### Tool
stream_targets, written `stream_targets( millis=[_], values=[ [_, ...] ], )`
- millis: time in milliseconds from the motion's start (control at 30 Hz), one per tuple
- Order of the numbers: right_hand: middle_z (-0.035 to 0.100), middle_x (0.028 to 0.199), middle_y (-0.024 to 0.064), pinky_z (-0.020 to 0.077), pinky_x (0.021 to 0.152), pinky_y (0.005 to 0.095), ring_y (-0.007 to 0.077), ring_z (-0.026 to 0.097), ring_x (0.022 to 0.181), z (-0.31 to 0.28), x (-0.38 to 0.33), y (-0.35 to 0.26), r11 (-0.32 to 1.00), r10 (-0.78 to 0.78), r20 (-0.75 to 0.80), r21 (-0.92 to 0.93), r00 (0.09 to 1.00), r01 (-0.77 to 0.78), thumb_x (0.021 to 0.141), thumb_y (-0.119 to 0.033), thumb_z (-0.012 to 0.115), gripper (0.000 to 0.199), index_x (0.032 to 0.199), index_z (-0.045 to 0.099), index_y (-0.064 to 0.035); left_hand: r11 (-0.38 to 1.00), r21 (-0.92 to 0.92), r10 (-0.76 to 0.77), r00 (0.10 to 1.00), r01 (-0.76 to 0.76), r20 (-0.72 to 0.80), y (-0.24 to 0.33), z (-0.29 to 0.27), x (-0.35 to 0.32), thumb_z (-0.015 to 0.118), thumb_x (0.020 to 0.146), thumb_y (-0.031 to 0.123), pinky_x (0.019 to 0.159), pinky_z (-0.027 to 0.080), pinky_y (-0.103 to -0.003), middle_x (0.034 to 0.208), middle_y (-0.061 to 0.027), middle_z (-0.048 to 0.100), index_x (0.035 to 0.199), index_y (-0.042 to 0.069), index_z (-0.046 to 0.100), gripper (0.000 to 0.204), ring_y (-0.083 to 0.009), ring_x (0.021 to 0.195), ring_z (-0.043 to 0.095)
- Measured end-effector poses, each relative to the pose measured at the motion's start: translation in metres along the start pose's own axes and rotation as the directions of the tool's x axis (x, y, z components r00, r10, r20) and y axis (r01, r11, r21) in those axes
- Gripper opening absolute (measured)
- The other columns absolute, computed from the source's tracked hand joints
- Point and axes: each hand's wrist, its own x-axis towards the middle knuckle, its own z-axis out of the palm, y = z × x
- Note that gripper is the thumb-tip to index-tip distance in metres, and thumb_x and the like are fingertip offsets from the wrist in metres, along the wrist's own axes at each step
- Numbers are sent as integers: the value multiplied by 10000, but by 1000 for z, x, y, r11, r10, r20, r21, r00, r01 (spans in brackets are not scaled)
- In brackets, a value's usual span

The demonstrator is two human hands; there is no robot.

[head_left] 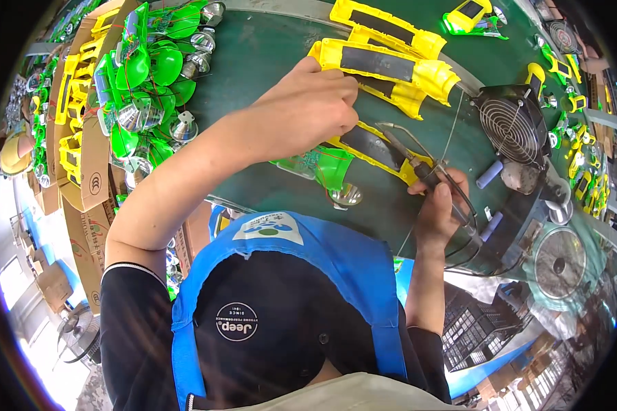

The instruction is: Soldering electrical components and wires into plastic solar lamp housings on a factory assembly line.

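My left hand [308, 113] is closed, its fingers curled beside a stack of yellow plastic casings [377, 63] with dark panels; whatever it pinches is hidden. In my right hand [442, 205] is a soldering iron [424, 170], its thin metal tip pointing up and left. Under that tip lies another yellow casing [371, 147] with a dark panel, partly covered by my left hand. Next to it, nearer to me, sits a green shell [334, 168] with a circuit board and a silver reflector [346, 195].
Green lamp parts with reflectors [140, 113] pile up at the left, beside a cardboard box [92, 185] of yellow frames. A black fan [511, 123] stands right, near blue cylinders [489, 175]. Another fan [559, 260] is lower right. A lamp [469, 17] lies at the far side.
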Motion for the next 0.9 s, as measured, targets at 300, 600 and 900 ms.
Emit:
stream_targets(
  millis=[300, 600, 900],
  values=[
    [587, 1021, 154, 463, 834, 351, 208, 617, 831, 8, 19, 1, 929, -346, -111, -175, 932, 325, 915, -312, 614, 363, 1079, 495, -12, 997, -75, 2, 960, -24, -281, 27, 23, -34, 708, 643, 81, 867, 381, -394, 1014, -13, 541, 844, 128, 589, 238, -218, 984, 544],
    [567, 982, 98, 400, 873, 326, 172, 533, 908, 56, -1, 19, 978, -193, -48, 76, 980, 196, 965, -272, 523, 301, 1136, 467, -31, 999, -44, -21, 945, 7, -328, 64, 41, -15, 594, 711, 133, 808, 415, -355, 810, -38, 549, 859, 93, 582, 153, -219, 848, 553],
    [620, 873, 152, 484, 798, 338, 199, 581, 748, -19, 0, -6, 974, 84, 38, 207, 996, -91, 908, -232, 596, 266, 1009, 519, 2, 971, 95, -204, 969, 218, -139, 68, 34, -3, 586, 735, 95, 784, 422, -366, 811, -74, 546, 836, 74, 558, 107, -258, 826, 560]
  ],
)
